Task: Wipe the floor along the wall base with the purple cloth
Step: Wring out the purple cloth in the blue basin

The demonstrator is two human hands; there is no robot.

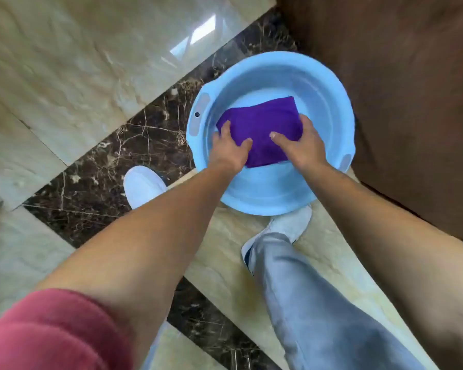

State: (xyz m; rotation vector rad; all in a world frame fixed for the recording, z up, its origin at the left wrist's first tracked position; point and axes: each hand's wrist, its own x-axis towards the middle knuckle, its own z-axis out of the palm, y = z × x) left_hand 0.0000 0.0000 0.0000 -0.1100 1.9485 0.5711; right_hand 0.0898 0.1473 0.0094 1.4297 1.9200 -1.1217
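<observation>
single head-worn wide-angle view, looking steeply down and forward past both forearms, close over a blue basin (329, 84) on the marble floor (64, 76), brown wall (412, 76) at upper right, edges bowed by the lens

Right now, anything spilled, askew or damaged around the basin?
Nothing stands out. The blue basin sits upright on the floor, the purple cloth lies folded inside it under the left hand and right hand; no puddles visible.

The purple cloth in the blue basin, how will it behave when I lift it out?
The purple cloth will probably go floppy and unfold, since it is only loosely folded fabric. If the basin holds water, which I cannot confirm, it would feel heavier and drip.
</observation>
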